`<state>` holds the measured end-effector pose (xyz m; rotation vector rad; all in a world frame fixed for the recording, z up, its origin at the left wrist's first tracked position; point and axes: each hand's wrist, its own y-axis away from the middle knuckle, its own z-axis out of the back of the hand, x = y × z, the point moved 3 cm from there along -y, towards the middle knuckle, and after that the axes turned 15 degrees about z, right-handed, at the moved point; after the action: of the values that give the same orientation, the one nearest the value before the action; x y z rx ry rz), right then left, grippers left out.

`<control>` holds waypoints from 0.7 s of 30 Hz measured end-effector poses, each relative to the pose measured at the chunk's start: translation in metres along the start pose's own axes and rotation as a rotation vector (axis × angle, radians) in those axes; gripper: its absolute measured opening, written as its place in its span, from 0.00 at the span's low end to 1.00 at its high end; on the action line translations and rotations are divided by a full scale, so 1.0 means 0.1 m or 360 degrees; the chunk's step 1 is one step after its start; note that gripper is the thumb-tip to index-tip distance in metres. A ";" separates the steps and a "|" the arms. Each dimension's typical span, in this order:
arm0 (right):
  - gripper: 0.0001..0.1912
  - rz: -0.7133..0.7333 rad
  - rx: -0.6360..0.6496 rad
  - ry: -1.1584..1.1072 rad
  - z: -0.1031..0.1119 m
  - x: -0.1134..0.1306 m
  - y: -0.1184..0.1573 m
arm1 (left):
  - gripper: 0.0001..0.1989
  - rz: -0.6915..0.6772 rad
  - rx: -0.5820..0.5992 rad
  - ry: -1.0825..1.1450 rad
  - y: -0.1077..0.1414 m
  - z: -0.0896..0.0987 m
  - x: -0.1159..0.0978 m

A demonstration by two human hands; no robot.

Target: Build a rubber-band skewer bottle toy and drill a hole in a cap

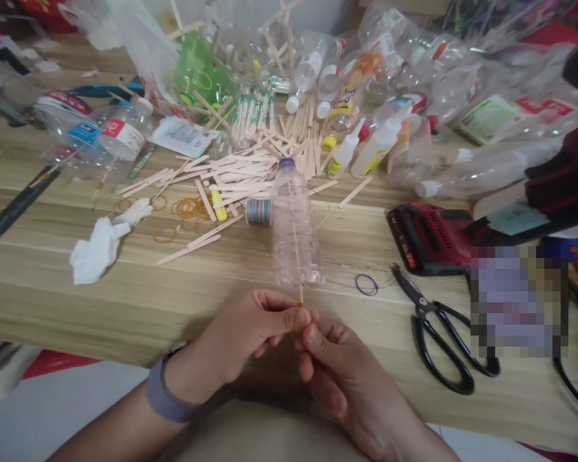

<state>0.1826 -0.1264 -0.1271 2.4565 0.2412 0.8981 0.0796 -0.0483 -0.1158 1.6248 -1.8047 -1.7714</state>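
Note:
A clear ribbed plastic bottle [284,224] with a purple cap lies on the wooden table, its base toward me. A thin tan strand [300,293] runs along the bottle and out past its base; I cannot tell whether it is a stick or a stretched rubber band. At its near end, my left hand [250,327] pinches it between thumb and fingers. Pressed close beside, my right hand [341,366] is closed in a pinch at the same spot, and what lies between its fingertips is hidden. A spool of coloured thread [259,212] stands left of the bottle.
Black-handled scissors [426,308] and a red-and-black power tool [428,237] lie at right. Rubber bands [192,207], crumpled tissue [96,250] and a purple ring [367,285] are about. Behind are wooden sticks [250,167], glue bottles [376,151] and several plastic bottles.

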 end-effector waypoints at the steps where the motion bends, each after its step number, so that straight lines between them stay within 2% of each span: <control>1: 0.22 -0.0022 0.0025 -0.0007 -0.01 -0.02 0.01 | 0.16 -0.0008 0.0047 0.0040 0.00 -0.02 0.00; 6: 0.22 -0.0036 0.0090 -0.0072 -0.04 -0.04 0.05 | 0.16 -0.0032 0.0187 0.0201 0.01 -0.05 -0.02; 10: 0.21 -0.0070 0.0006 -0.0015 -0.04 -0.02 0.08 | 0.15 0.0015 0.0238 0.0285 0.03 -0.07 -0.02; 16: 0.20 0.0166 -0.0136 0.0177 -0.06 0.05 0.05 | 0.10 0.0116 0.0253 0.0410 0.05 -0.13 -0.01; 21: 0.19 0.0122 -0.0215 0.0010 -0.02 0.07 0.06 | 0.13 0.0126 0.0325 0.0371 0.06 -0.14 0.00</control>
<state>0.1865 -0.1284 -0.1195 2.3520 0.0864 0.9236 0.0866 -0.0585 -0.1069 1.7214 -1.9586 -1.3391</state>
